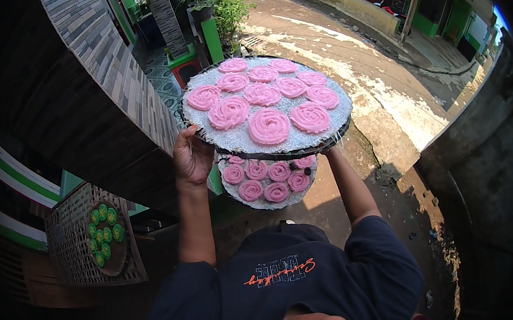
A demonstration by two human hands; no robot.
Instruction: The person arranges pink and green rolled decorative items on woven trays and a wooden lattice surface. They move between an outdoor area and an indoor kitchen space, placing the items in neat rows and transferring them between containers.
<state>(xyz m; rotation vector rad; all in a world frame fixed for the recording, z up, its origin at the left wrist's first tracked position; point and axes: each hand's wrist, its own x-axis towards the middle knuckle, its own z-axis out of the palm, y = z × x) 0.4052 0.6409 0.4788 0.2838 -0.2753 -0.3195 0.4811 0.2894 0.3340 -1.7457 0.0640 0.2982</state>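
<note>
Up in front of me I carry a round tray with a dark rim, covered in white mesh cloth. Several pink swirled rosettes lie spread over it. My left hand grips the tray's left edge, thumb at the rim and fingers curled beneath. At the right edge my right hand supports it from below; most of that hand is hidden under the tray. Lower down, partly covered by it, is a second round tray with similar pink rosettes and a few small dark objects; its support is hidden.
At left, a woven rack holds a round tray of green rosettes. A tiled wall stands close on my left, a grey wall on my right. Potted plants and a sunlit paved lane lie ahead.
</note>
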